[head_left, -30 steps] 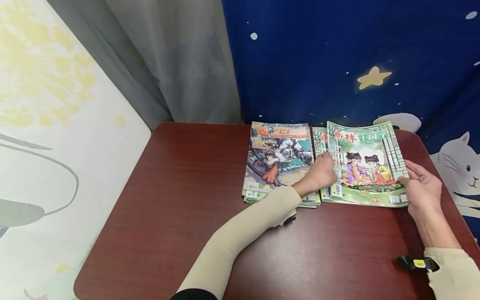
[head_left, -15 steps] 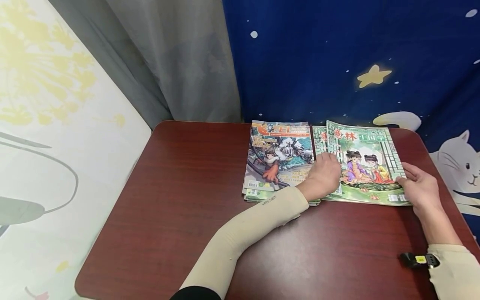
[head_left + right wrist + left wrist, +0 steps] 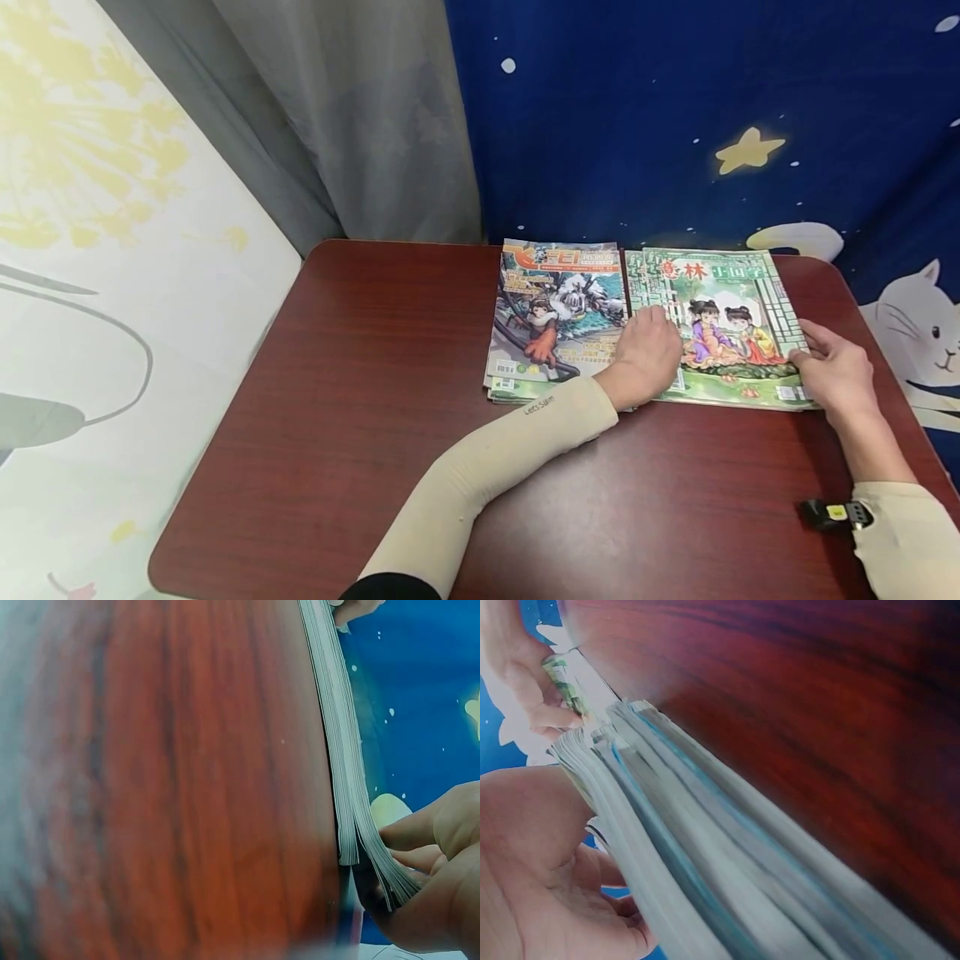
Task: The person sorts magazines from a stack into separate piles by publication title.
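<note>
Two bare hands at magazines on a red-brown table (image 3: 360,358); the grey-covered pile (image 3: 551,321) serves as landmark. The green magazine (image 3: 731,342) lies just right of the grey-covered pile, overlapping a second green magazine (image 3: 637,279), which shows as a strip between the two. Right hand (image 3: 838,375): at the side farthest from the grey-covered pile, thumb above and fingers beneath, pinching the green magazine; there its pages bend up off those below. Left hand (image 3: 647,354): over the grey-covered pile's right edge, fingers bent; from where I stand, I cannot tell whether they hold paper. Handling, as judged: light and floppy, the cover probably slippery, corners apt to crease; best taken by both side edges, thumbs on top.
</note>
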Available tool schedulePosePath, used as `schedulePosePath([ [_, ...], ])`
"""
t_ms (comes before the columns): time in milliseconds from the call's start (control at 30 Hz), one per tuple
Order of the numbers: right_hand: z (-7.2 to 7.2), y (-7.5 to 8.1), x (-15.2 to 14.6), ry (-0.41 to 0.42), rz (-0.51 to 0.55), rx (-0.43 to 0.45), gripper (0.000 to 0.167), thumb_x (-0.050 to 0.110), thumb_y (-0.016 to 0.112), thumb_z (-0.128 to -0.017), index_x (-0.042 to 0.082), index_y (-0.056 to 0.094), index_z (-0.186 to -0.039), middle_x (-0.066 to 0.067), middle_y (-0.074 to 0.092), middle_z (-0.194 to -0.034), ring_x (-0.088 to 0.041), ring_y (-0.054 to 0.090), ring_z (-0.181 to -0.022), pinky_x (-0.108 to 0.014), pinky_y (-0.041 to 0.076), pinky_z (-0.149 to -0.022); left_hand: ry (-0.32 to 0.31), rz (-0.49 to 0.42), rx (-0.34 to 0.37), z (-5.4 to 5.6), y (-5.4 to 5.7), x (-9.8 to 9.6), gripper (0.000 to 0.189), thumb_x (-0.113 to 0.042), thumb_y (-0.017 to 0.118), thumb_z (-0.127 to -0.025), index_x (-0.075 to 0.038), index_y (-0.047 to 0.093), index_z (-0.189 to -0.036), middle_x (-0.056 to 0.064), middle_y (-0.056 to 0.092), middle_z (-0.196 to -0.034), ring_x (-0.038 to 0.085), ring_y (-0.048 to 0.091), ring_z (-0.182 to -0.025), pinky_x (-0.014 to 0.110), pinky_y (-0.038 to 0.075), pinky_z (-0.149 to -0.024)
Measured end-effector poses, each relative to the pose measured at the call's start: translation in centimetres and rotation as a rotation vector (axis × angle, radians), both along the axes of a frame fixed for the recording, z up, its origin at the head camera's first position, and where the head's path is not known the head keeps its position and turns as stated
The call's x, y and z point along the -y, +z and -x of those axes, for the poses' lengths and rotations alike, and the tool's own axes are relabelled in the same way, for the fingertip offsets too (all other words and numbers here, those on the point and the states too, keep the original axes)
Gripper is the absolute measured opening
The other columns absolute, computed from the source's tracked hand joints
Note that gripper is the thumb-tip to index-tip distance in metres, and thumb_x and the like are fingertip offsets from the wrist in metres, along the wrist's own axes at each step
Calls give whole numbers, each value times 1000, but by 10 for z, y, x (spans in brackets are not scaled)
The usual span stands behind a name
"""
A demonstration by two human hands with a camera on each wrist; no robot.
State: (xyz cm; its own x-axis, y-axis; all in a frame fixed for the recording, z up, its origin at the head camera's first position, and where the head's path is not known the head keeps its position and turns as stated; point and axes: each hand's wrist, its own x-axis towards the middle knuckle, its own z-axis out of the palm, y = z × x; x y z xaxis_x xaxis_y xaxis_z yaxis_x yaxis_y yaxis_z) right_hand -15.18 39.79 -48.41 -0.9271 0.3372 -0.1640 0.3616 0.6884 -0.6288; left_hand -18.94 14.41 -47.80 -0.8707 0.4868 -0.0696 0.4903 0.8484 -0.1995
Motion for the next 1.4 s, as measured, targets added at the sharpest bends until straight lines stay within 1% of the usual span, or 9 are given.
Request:
schedulePosePath([
  [133,4,2,0,4,-1,6,61,21,52,-107,12,35,-165,-30,53,-152,26,38,-80,-17,37,-71,-2,19,-11,0,3,0,25,-33,46,-109,-28,70,-116,-5,50,-118,10,45,-107,22,44,-90],
  [233,6,3,0,6,-8,18,61,20,51,-107,9,34,-164,-33,55,-149,21,41,-78,-22,38,-71,16,11,5,1,5,0,34,-47,42,-110,-28,71,-114,-6,51,-118,10,46,-107,24,44,-91],
  [367,6,4,1,45,-57,24,63,17,52,-105,3,33,-163,-40,54,-145,-15,61,-96,-31,37,-77,55,-17,51,2,8,1,50,-65,38,-107,-28,72,-110,-7,51,-117,10,46,-107,24,45,-93],
  [467,5,6,1,128,-117,10,67,14,55,-103,-7,30,-161,-46,43,-145,-49,50,-119,-51,40,-86,80,-32,69,2,9,0,51,-68,40,-106,-28,72,-110,-9,51,-119,9,47,-110,25,44,-96],
  [633,-3,11,-7,239,-216,2,74,15,62,-99,-20,27,-154,-53,33,-141,-65,35,-125,-74,31,-100,88,-50,106,-2,7,-6,58,-75,34,-103,-29,66,-121,-11,49,-127,8,44,-120,28,34,-104],
  [867,-8,12,9,240,-232,-65,79,21,65,-97,-23,28,-151,-51,30,-146,-66,21,-134,-73,21,-105,77,-191,189,-2,16,9,61,-75,33,-104,-31,59,-137,-11,47,-141,9,40,-134,29,29,-111],
  [1067,-9,20,37,240,-193,-87,77,28,60,-104,-17,25,-157,-48,24,-155,-66,18,-138,-74,22,-109,50,-346,219,-5,30,35,69,-76,37,-103,-30,52,-152,-10,51,-141,11,44,-132,29,32,-110],
  [1267,-9,27,69,262,-128,-213,70,29,62,-104,-9,36,-157,-44,33,-155,-64,32,-141,-76,29,-111,61,-506,238,-4,37,67,72,-70,42,-105,-26,41,-162,-6,49,-155,13,44,-141,33,35,-119],
  [1400,-12,28,92,262,-85,-282,64,31,63,-105,-3,43,-156,-38,44,-150,-59,50,-127,-71,39,-101,86,-602,250,0,39,91,77,-67,45,-105,-19,38,-165,0,50,-158,18,45,-144,41,34,-123],
])
